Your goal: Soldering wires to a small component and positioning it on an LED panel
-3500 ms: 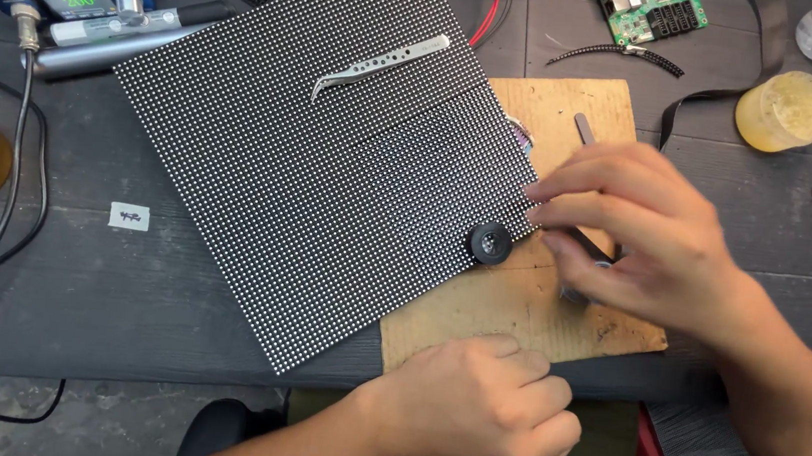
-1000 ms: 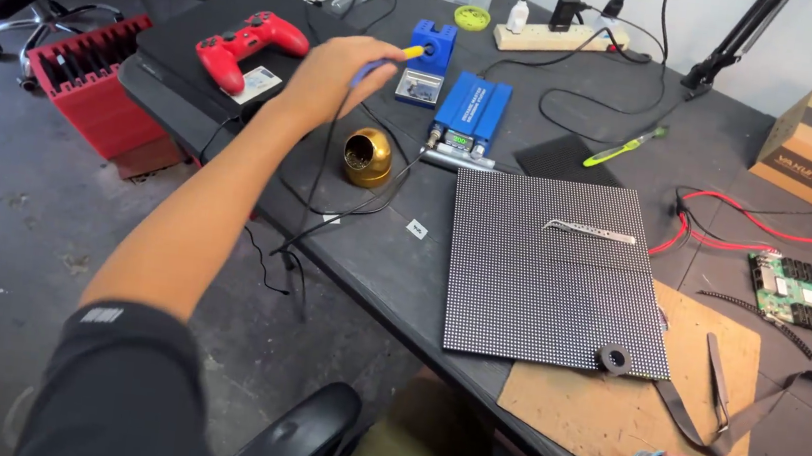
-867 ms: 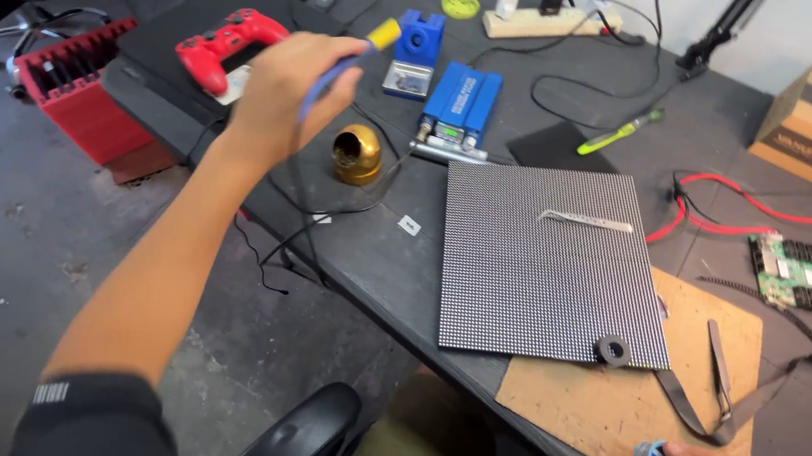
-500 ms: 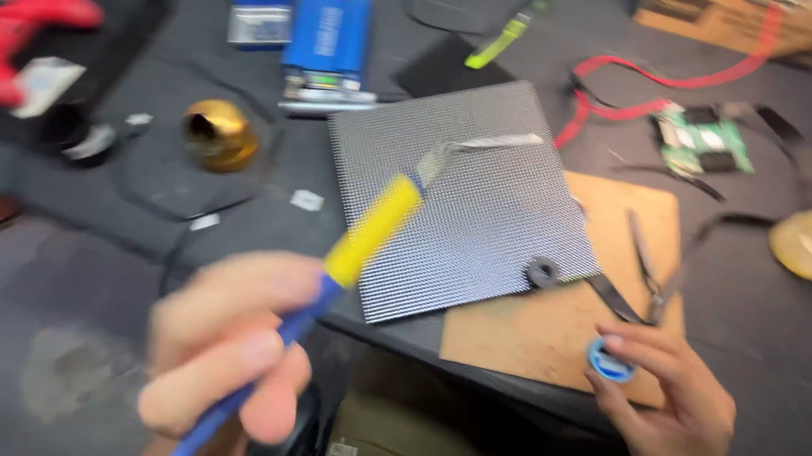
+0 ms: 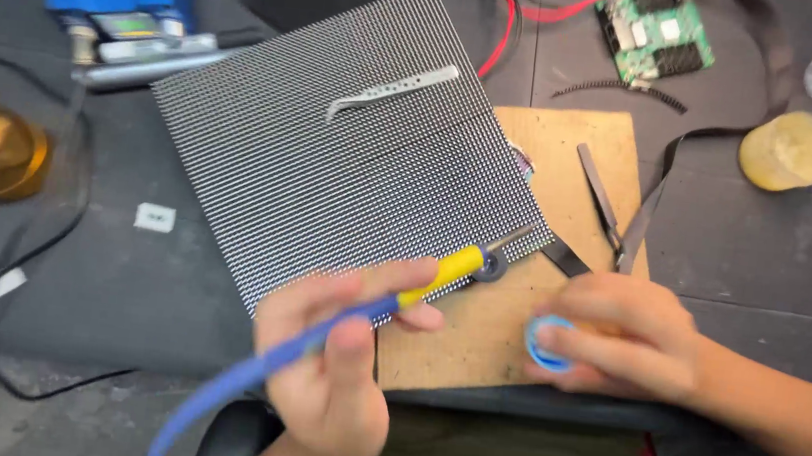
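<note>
A blue-and-yellow soldering iron (image 5: 388, 302) was gripped pen-style by the left hand (image 5: 336, 371); a small blue spool (image 5: 547, 341) was pinched in the right hand (image 5: 621, 336).

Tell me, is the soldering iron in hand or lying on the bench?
In hand. The left hand grips the soldering iron by its blue and yellow handle, its tip raised over the panel's near corner.
</note>
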